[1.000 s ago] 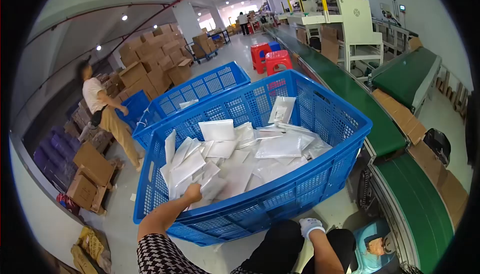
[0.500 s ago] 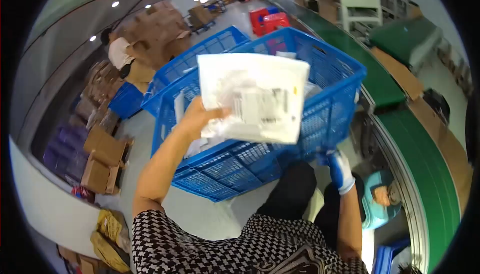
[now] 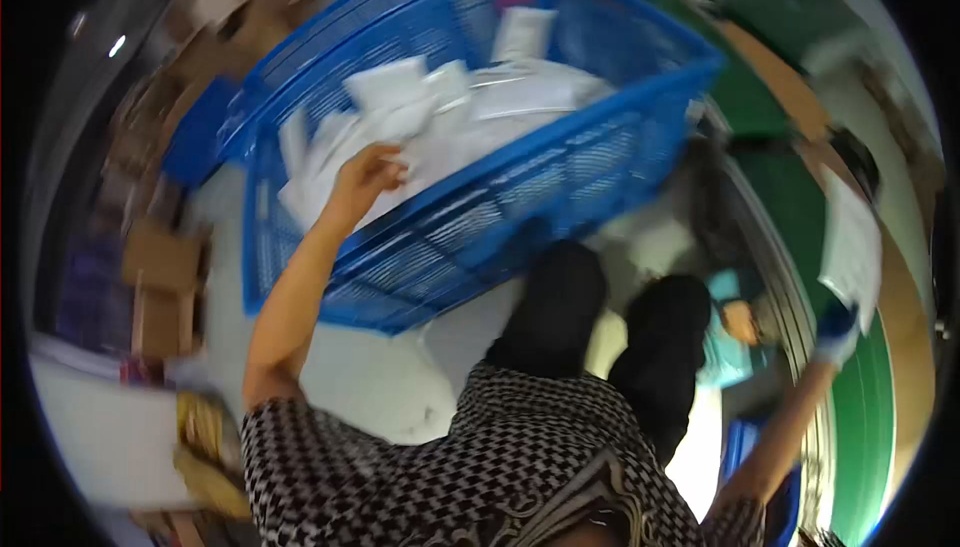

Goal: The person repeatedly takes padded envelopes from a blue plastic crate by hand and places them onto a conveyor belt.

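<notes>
My bare left hand (image 3: 368,179) is over the near side of a large blue plastic crate (image 3: 480,217). Its fingers are loosely bent and apart, with nothing seen between them. White packets (image 3: 430,97) are heaped in the crate beyond and below that hand. At the far right, my gloved right hand (image 3: 838,332) grips the lower end of a white packet (image 3: 852,247) above the green conveyor belt (image 3: 860,427). Motion blurs both the glove and the packet, and any print on the packet cannot be read.
A second blue crate (image 3: 340,17) adjoins the first at the back. Brown cardboard boxes (image 3: 160,282) stand on the left, near a yellow bag (image 3: 205,447). The conveyor's metal rail (image 3: 800,337) runs along my right, with a light-blue object (image 3: 725,347) beside it.
My left hand no longer holds the labelled white packet and is lower over the crate. My right hand has swung right to the belt, now with a white packet. The view has tilted down.
</notes>
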Action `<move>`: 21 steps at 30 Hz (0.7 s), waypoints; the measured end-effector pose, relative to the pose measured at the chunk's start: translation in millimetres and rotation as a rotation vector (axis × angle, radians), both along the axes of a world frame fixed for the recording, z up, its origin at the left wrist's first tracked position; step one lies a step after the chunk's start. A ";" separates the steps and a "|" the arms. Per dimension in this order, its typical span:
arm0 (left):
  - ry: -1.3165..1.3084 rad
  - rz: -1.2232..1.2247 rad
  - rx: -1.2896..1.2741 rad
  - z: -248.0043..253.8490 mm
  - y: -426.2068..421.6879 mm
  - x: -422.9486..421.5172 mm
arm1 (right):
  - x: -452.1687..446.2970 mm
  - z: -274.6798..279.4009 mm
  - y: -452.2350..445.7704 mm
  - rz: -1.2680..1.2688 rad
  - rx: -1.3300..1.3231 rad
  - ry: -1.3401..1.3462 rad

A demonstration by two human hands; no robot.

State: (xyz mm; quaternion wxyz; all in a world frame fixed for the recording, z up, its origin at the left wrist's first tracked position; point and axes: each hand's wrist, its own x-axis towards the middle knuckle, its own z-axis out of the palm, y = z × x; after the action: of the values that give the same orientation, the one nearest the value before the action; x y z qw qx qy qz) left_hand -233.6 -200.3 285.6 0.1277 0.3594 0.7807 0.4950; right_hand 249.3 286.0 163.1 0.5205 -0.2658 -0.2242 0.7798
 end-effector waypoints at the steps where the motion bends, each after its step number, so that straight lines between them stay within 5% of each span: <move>1: -0.005 0.129 -0.024 -6.4 -19.1 -18.3 | 7.2 -18.6 -16.0 0.103 0.047 -0.163; 4: 0.048 0.376 -0.324 -51.3 -97.1 -83.8 | -27.5 -40.5 -62.2 0.322 0.269 -0.623; 7: 0.348 0.297 -0.771 -90.8 -136.5 -105.5 | -106.4 -17.3 -102.9 0.385 0.557 -1.054; 10: 0.406 0.181 -1.004 -100.6 -131.0 -119.1 | -209.4 7.0 -153.1 0.424 0.505 -0.906; 14: 0.324 0.153 -1.281 -122.0 -103.8 -123.0 | -274.4 -36.6 -179.0 0.970 0.382 -0.570; 17: 0.208 0.105 -1.309 -117.3 -64.4 -125.4 | -290.3 -78.1 -187.5 1.029 0.935 -0.989; 21: 0.253 0.309 -1.158 -153.5 -24.7 -108.9 | -316.8 -59.2 -193.8 1.091 1.138 -0.958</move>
State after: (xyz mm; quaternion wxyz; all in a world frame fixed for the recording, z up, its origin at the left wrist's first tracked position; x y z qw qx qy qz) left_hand -342.5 -225.1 132.1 0.1356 0.1702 0.9751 -0.0436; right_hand -67.5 92.2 104.0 -0.0153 -0.1217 -0.8595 0.4961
